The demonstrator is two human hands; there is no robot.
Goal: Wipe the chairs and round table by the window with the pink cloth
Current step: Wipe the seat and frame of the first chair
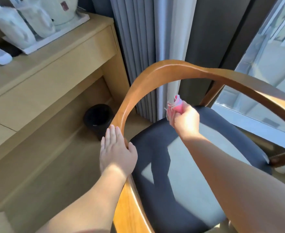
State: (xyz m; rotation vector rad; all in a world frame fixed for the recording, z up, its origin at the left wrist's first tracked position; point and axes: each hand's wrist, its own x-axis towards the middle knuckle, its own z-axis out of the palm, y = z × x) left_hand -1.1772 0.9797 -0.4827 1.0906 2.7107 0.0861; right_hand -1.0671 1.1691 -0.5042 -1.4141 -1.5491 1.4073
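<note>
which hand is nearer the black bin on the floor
Left. The left hand rests on the chair's wooden rail, close by the black bin; the right hand grips the pink cloth farther right, over the seat.

Left hand (117,150) is lying flat, palm down, fingers straight and together, pointing to 12 o'clock; the thumb is sitting apart on the 3 o'clock side. Right hand (184,119) is gripping the cloth (176,106), its bare forearm reaching from 5 o'clock toward 11.
</note>
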